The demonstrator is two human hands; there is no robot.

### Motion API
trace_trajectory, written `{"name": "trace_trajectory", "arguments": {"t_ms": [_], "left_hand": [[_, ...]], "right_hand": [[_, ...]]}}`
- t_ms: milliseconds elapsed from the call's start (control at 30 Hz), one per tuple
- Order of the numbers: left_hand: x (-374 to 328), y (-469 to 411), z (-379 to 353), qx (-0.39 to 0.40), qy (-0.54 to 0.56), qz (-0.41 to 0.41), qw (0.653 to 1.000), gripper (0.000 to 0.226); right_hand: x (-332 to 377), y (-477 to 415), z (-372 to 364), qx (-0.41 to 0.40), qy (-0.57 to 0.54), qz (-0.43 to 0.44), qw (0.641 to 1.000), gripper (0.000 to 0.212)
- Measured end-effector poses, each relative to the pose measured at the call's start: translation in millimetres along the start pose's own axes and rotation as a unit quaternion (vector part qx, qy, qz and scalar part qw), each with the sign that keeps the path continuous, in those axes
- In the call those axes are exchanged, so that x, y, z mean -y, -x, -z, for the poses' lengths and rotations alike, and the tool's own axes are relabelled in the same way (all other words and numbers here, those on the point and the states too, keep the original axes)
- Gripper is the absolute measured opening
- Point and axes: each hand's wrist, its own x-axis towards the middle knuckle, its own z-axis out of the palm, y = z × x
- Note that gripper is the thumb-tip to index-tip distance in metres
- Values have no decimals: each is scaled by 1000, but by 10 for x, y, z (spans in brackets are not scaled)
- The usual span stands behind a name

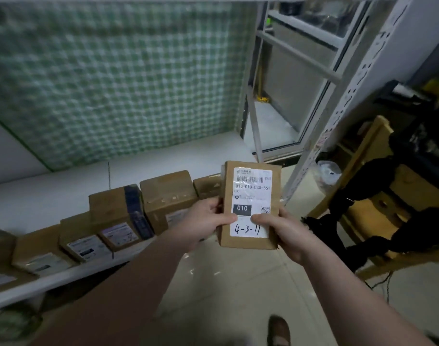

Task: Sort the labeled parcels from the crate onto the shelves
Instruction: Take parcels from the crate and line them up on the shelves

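I hold a small brown cardboard parcel [251, 203] upright in front of me with both hands. Its white label faces me, printed "010" and hand-marked "4-3-11". My left hand [208, 218] grips its lower left edge, thumb on the label. My right hand [281, 228] grips its lower right edge, thumb also on the label. Just behind and left of the parcel runs a white shelf [63, 196] carrying a row of several brown labeled boxes [166, 196] along its front edge. No crate is in view.
A green checked cloth [113, 83] hangs behind the shelf. A white perforated shelf upright [338, 108] slants at the right, with a window frame [300, 78] behind it. Black equipment and a wooden frame [388, 186] stand at the right. Pale tiled floor and my shoe [278, 330] lie below.
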Motion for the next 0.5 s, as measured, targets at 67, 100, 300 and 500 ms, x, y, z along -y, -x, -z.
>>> {"name": "trace_trajectory", "arguments": {"t_ms": [67, 100, 300, 500], "left_hand": [[72, -233, -239, -14, 4, 5, 1000, 32], [111, -346, -374, -26, -10, 4, 1000, 33], [383, -912, -1036, -89, -37, 7, 995, 45], [670, -1511, -1038, -160, -122, 13, 979, 53]], "right_hand": [[-32, -249, 317, 19, 16, -13, 1000, 50], [-41, -354, 483, 29, 26, -20, 999, 53], [-182, -960, 1208, 74, 86, -76, 991, 63], [-492, -1597, 1320, 31, 126, -57, 990, 51]]}}
